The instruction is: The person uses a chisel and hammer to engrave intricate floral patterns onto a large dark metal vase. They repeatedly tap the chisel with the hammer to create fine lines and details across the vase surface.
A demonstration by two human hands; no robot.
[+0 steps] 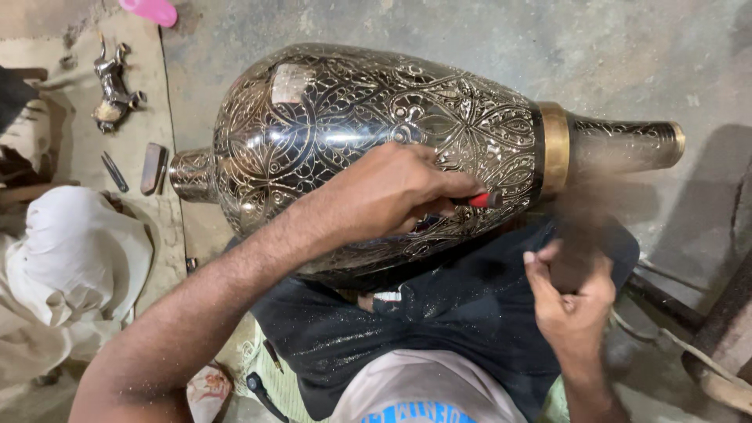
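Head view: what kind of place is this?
Likely a metal-engraving workshop, work done on the floor. A large engraved metal vase lies across the lap, the left hand holds a red-tipped tool to it, small tools lie nearby.

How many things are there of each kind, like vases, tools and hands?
Big metal vase: 1
Red-tipped tool in the left hand: 1
Blurred thing in the right hand: 1
Hands: 2
Small tools on the floor: 2
Small metal figure: 1
Pink thing: 1
Total: 9
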